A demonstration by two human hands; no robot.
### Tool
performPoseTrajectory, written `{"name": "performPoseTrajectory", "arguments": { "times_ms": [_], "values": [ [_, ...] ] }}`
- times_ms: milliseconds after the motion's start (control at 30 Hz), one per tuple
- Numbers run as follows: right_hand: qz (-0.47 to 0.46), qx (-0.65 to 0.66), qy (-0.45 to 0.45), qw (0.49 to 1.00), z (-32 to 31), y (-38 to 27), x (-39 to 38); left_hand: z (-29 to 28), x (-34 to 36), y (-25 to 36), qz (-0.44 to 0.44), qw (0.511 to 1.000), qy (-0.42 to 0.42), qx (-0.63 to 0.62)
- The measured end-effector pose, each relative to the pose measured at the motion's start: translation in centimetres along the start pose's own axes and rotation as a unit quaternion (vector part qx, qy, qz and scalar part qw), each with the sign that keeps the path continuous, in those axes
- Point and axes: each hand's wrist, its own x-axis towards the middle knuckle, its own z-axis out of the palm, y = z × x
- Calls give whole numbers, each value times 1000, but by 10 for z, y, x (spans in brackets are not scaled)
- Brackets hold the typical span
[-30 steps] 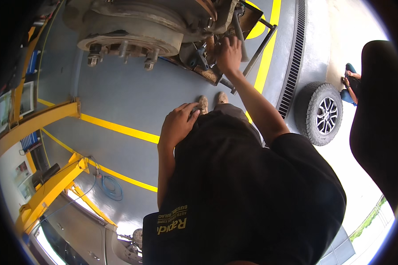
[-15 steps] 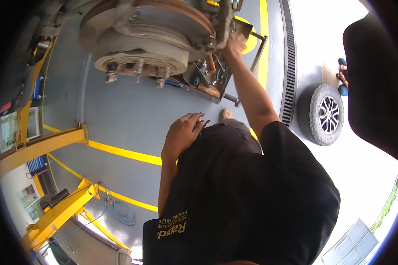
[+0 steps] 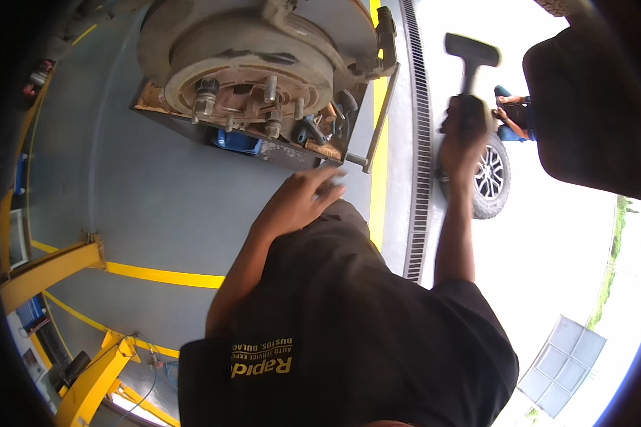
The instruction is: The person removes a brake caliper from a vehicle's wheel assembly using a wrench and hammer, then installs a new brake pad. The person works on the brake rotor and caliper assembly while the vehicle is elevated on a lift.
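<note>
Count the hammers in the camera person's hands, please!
1: the black hammer, gripped in the right hand, in front of the wheel in this view. The left hand is blurred, but no hammer shows there.

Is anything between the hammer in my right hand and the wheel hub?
Yes, in this view: a metal bracket at the right edge of the brake disc lies between the hammer in your right hand and the wheel hub. A bar beside the tool tray shows just below that line; depth is hard to judge.
</note>
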Motion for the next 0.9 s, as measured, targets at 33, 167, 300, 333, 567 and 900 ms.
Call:
{"name": "performPoseTrajectory", "arguments": {
  "times_ms": [33, 167, 300, 333, 567, 900],
  "values": [
    [-79, -13, 17, 997, -24, -19, 1, 8, 17, 0, 46, 996, 13, -82],
    [-279, -180, -34, 943, -68, -128, 26, 25, 88, 41, 93, 914, 13, -394],
    [-326, -333, -135, 875, -72, -176, 32, 20, 111, 76, 106, 763, 62, -635],
    [-342, -336, -109, 871, -71, -177, 32, 20, 114, 76, 101, 742, 60, -659],
    [-320, -395, -161, 846, -58, -170, 23, 24, 120, 72, 89, 647, 48, -755],
    [-362, -355, -152, 849, -64, -162, 31, 29, 132, 61, 94, 570, 24, -816]
  ]
}}
